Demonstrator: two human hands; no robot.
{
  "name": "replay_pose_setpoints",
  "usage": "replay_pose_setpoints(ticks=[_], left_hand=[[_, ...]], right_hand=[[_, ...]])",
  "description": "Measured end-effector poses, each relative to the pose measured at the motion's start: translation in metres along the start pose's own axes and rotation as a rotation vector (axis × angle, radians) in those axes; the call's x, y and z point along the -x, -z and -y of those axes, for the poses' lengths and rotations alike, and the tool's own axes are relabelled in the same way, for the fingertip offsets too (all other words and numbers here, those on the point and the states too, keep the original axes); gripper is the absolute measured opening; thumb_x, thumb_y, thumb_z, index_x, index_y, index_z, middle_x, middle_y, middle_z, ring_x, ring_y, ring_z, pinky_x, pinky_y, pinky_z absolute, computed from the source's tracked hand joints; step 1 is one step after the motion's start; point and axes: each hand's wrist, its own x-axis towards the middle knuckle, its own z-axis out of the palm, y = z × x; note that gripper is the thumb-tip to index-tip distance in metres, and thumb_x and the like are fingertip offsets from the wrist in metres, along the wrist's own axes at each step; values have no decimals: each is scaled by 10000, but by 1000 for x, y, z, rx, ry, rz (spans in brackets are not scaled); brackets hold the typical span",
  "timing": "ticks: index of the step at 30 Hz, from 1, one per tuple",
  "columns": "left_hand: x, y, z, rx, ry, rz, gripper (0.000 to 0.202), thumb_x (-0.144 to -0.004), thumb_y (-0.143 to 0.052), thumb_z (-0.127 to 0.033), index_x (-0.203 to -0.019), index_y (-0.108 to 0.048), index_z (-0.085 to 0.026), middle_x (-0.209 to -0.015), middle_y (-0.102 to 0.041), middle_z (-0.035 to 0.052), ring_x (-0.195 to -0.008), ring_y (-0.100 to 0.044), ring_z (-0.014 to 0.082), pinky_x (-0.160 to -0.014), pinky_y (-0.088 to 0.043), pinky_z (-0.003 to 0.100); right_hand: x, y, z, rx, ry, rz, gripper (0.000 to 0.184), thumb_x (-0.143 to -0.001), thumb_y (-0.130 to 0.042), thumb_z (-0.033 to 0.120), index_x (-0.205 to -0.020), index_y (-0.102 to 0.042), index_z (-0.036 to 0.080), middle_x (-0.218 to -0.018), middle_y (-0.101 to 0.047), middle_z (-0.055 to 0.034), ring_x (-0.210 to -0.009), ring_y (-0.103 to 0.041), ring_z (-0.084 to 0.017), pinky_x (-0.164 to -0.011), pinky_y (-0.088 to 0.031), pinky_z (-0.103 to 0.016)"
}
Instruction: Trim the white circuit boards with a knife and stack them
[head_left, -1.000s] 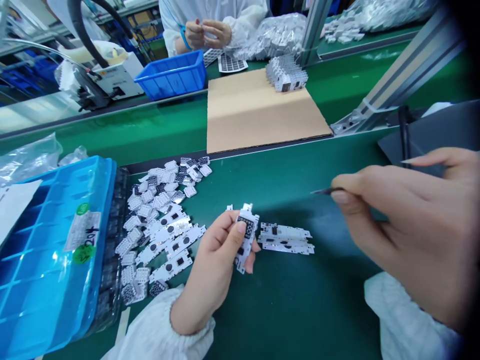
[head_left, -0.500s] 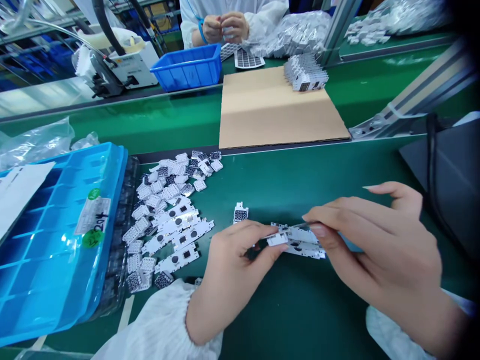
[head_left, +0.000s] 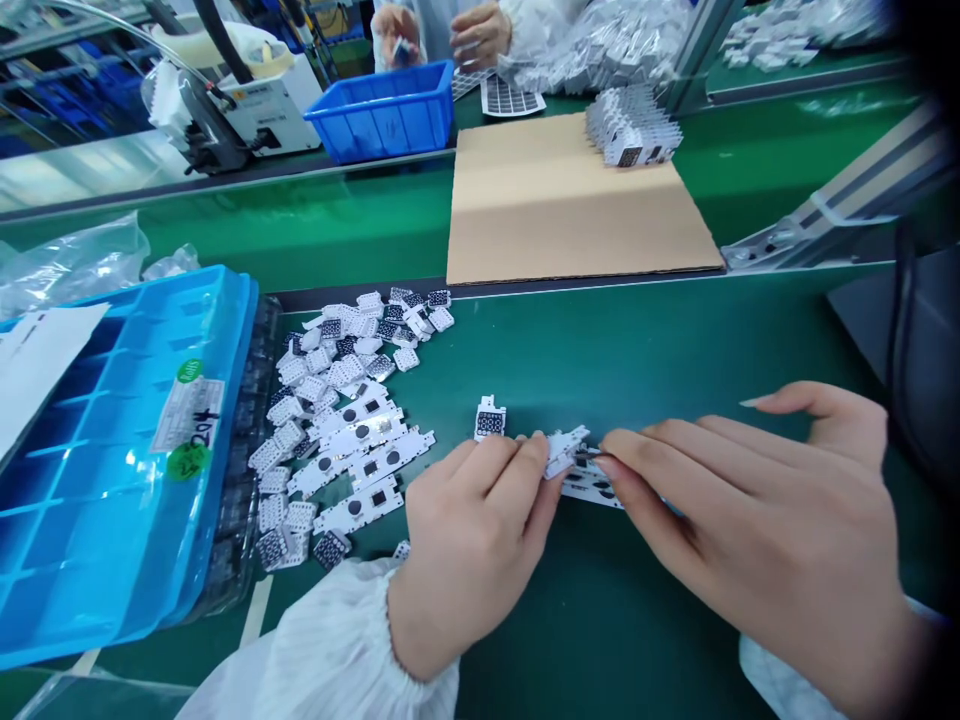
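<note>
My left hand (head_left: 480, 540) is closed, with thumb and fingers pinching a small white circuit board (head_left: 564, 452) held tilted. My right hand (head_left: 757, 540) has thumb and forefinger pressed together right beside that board; what they pinch is hidden, and its little finger sticks out. Below the fingertips lies a white board strip (head_left: 592, 490) with dark spots, partly covered by both hands. Just beyond my left hand, one loose small board with a black patterned face (head_left: 491, 418) rests on the green table.
To the left are a heap of small white boards (head_left: 349, 370) and several longer strips (head_left: 360, 508). Blue trays (head_left: 172, 540) stand further left. Across the way are cardboard (head_left: 577, 220) with stacked boards (head_left: 634, 125), a blue bin (head_left: 382, 115) and a co-worker's hands (head_left: 480, 35).
My left hand has rolled over so its knuckles face up, and the small board has turned and tilted. My right fingertips have come closer to it. The co-worker's hands have moved apart.
</note>
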Motion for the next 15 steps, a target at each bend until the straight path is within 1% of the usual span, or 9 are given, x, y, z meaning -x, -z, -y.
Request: replay_pose_setpoints(ticks=[4,8,15], left_hand=[[2,0,2,-68,-38,-5,176,-819,-575,-168,-991,-597,-138,-771,-669,38,-648,-611,146,-542,-486,260],[1,-2,3,-117,-82,-3,184,-796,-602,-143,-976,-596,-108,-749,-661,40,-632,-602,150,-520,-472,267],[2,-3,-1,-185,-102,14,165,-809,-589,-144,-968,-596,-101,-724,-658,40,-607,-591,141,-503,-463,257]], right_hand=[[1,-2,4,14,-23,8,113,-869,-520,202,-798,-607,184,-645,-641,22,-534,-571,-147,-751,-282,-435],[2,-3,6,31,-51,20,135,-881,-502,195,-808,-612,167,-632,-630,20,-510,-553,-141,-713,-272,-425],[5,-4,14,78,-89,18,151,-879,-504,177,-787,-620,144,-625,-627,11,-498,-531,-125,-643,-252,-393]])
